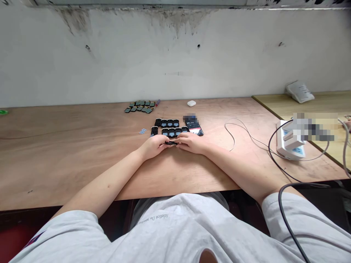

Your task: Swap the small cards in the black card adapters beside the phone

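My left hand (pixel 157 146) and my right hand (pixel 191 142) meet over the table, fingers closed on the two ends of one small black part (pixel 171 143). The part looks flat and dark; its details are too small to make out. Just beyond my fingers lie two rows of black modules with pale blue squares, a far row (pixel 170 123) and a near row (pixel 172 132). Left of them is a little group of light blue pieces (pixel 142 131). A phone (pixel 195 128) with a lit screen rests beyond my right hand.
Several green-grey screen-like pieces (pixel 140 106) lie at the back, with a purple pen-like tool (pixel 158 103) beside them. A white case (pixel 191 103) sits near the wall. At the right are a white power strip (pixel 290 144), loose cables (pixel 270 146) and a white packet (pixel 299 91).
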`<control>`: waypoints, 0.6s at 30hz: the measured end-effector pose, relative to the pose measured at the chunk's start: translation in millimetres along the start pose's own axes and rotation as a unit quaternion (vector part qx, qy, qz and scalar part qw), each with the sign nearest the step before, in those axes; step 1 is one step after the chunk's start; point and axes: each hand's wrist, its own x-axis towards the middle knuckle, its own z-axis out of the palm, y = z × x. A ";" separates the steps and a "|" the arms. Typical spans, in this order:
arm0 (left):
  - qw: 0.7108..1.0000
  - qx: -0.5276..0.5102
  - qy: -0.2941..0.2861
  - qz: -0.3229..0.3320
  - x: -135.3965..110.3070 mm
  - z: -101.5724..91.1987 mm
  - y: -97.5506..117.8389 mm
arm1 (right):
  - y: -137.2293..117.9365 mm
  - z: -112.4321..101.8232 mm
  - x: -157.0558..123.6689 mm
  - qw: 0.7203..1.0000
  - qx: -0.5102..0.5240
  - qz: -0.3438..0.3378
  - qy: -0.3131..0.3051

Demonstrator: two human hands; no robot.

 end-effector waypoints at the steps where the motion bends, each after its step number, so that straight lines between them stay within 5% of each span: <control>1: 1.000 0.000 -0.002 0.004 0.5 1.2 -0.7 | -0.3 1.1 -0.2 1.000 -0.005 0.000 0.002; 13: 0.997 0.033 -0.018 0.074 -0.2 -15.7 -6.2 | -1.3 -5.2 0.5 1.000 -0.012 0.006 -0.009; 18: 0.996 0.067 0.056 0.017 -2.5 -22.5 -21.0 | -1.0 -4.8 0.1 1.000 -0.003 0.003 -0.012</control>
